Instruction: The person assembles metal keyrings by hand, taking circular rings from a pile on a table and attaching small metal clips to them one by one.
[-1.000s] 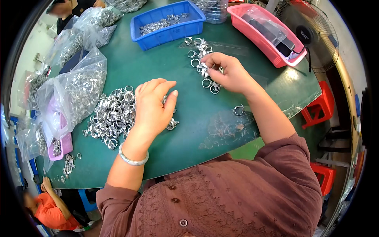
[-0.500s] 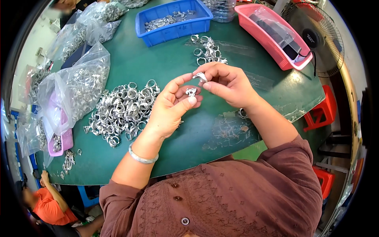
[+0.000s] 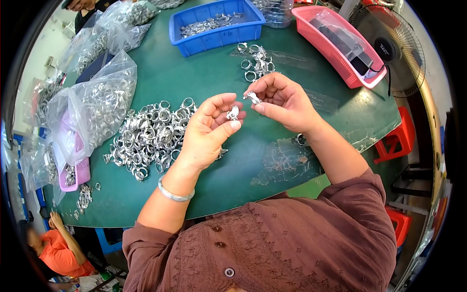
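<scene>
My left hand [image 3: 209, 127] is curled, palm up, with a silver metal ring [image 3: 233, 113] held at its fingers. Between the thumb and fingertips of my right hand [image 3: 283, 104] is another silver ring [image 3: 253, 98], tilted, a little apart from the left fingers. To the left of my left hand lies a big heap of silver rings [image 3: 151, 138] on the green table. Beyond my right hand is a smaller cluster of rings [image 3: 258, 62]. One loose ring [image 3: 301, 140] sits beneath my right forearm.
A blue bin [image 3: 216, 36] with metal pieces stands at the back, beside a pink basket [image 3: 335, 46] and a fan [image 3: 389, 48]. Clear bags of rings [image 3: 104, 100] and a purple basket [image 3: 75, 180] line the left. A person in orange [image 3: 65, 253] sits at lower left.
My right hand has drawn slightly away from the left fingers, carrying its ring to the right. My left fingers have shifted a little, and its ring has turned slightly.
</scene>
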Demonstrator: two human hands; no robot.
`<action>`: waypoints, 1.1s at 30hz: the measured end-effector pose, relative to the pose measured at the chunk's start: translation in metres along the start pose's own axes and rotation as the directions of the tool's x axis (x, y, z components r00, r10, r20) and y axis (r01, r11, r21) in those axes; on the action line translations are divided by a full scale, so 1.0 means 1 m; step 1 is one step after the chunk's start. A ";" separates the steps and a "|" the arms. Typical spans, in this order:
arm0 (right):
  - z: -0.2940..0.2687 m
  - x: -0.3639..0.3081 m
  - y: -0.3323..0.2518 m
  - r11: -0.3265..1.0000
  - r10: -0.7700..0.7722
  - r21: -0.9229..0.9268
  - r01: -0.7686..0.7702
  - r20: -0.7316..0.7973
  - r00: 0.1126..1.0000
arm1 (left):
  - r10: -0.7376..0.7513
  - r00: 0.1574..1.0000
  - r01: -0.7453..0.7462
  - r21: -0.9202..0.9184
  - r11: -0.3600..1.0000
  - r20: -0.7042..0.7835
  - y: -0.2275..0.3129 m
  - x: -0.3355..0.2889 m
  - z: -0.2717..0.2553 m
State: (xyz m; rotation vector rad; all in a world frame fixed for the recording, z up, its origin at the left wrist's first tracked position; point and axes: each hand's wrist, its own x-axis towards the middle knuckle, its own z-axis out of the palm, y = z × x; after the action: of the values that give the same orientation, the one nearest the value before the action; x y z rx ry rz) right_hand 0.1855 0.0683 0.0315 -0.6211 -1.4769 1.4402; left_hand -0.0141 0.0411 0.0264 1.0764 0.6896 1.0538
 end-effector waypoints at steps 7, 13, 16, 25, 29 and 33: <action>-0.001 -0.001 0.001 1.000 0.010 -0.023 -0.011 -0.013 1.000 | -0.060 0.996 0.074 -0.233 0.970 0.066 0.002 0.001 -0.005; -0.002 -0.002 0.000 1.000 0.016 -0.012 -0.016 -0.010 1.000 | -0.092 0.989 0.131 -0.395 0.910 0.114 0.005 0.002 -0.007; -0.003 -0.002 0.001 1.000 0.005 -0.017 -0.006 -0.009 1.000 | -0.095 0.987 0.140 -0.410 0.901 0.129 0.005 0.001 -0.009; -0.002 -0.004 0.000 0.999 -0.040 0.015 0.040 0.004 0.999 | -0.109 0.983 0.171 -0.522 0.836 0.148 0.001 0.001 -0.013; -0.002 -0.004 -0.003 0.999 -0.035 0.016 0.034 0.064 0.997 | -0.083 0.979 0.177 -0.573 0.801 0.187 -0.003 0.002 -0.017; -0.003 -0.003 -0.001 0.999 -0.047 -0.023 0.049 0.086 0.995 | -0.076 0.973 0.191 -0.571 0.798 0.220 -0.005 0.003 -0.019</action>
State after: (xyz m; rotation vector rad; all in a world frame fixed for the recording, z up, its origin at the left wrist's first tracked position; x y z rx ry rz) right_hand 0.1902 0.0667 0.0310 -0.5414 -1.5677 1.4283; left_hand -0.0280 0.0506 0.0154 0.5576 0.2429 0.9375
